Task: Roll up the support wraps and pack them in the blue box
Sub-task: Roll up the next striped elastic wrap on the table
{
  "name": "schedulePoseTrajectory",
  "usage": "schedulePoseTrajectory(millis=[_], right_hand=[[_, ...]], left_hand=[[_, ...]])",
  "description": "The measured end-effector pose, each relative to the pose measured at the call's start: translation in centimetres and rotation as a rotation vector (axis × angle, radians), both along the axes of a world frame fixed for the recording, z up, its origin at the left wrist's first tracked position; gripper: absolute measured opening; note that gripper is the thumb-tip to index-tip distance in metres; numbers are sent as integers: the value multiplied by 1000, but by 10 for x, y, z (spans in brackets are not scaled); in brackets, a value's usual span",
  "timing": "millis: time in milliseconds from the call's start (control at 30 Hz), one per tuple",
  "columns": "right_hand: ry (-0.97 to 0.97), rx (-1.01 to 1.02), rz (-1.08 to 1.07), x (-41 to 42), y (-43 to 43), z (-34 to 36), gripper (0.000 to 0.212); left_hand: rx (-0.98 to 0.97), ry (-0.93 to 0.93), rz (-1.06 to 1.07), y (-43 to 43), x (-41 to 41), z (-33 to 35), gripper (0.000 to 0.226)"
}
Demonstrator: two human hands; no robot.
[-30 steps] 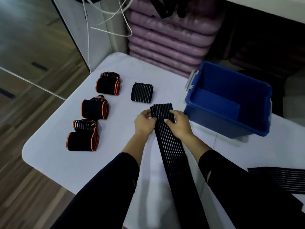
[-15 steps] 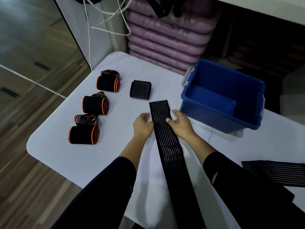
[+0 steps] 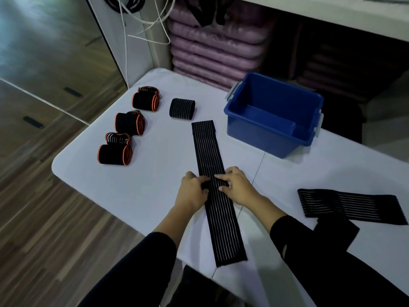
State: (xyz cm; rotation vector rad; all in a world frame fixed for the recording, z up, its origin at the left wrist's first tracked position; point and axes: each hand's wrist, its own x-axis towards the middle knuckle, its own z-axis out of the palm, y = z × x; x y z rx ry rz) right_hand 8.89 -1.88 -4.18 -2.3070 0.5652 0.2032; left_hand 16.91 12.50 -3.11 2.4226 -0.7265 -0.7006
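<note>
Fingertips [image 3: 221, 177] of both hands meet on a long wrap [image 3: 207, 151], black with thin pale stripes, which lies flat and unrolled down the middle of the white table [image 3: 137, 185]. The likely trouble starts here. The fingers sit about halfway along the strip, not at an end, so a roll begun from this spot would probably come out loose or lopsided. The stretchy cloth could also skew sideways under uneven pressure. Its near end lies right at the table's front edge and might slip off if tugged.

The left hand [image 3: 192, 192] curls its fingers over the strip's left edge and appears to pinch it. The right hand [image 3: 240, 189] lays its fingers fairly straight across the top, pressing down rather than gripping. Both palms face down, with dark-sleeved forearms reaching in from the front edge.

Farther out, the blue box [image 3: 254, 138] stands toward the back right of the table, near the strip's far end but apart from it. No wrap shows inside it. One striped roll [image 3: 182, 108] sits just beyond that far end. Three orange-edged rolls [image 3: 129, 123] line the left edge, and a second flat wrap [image 3: 352, 204] lies by the right edge.
</note>
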Motion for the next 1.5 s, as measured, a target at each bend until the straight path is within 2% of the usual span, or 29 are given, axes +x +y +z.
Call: schedulePoseTrajectory(millis=[233,367,500,600,767,867,1033,1200,1333,1433,1500], right_hand=[[86,128,96,-41,15,0,58],[45,189,115,-65,21,13,65],[-9,62,285,-104,29,21,45],[39,8,402,-130,35,20,43],[-5,-104,469,-150,42,11,38],[-34,-160,489,-153,41,9,26],[-62,-367,583,-159,47,4,28],[-170,-571,638,-164,49,-12,8],[-189,-489,598,-164,50,-14,13],[-163,-308,475,-165,52,-5,37],[-133,-200,432,-166,50,-1,51]], left_hand=[[-79,121,67,21,-52,6,54],[-100,42,54,35,-73,10,51],[-65,-68,-161,55,-102,7,36],[-3,-108,-295,66,-122,0,40],[5,-202,-347,78,-140,-9,52],[1,-259,-352,81,-146,-12,48],[-25,-326,-376,84,-154,-12,39],[-19,-365,-406,86,-156,-14,38],[-7,-432,-440,85,-153,-20,25],[-50,-416,-380,82,-153,-21,16],[-112,-324,-255,80,-152,-20,19]])
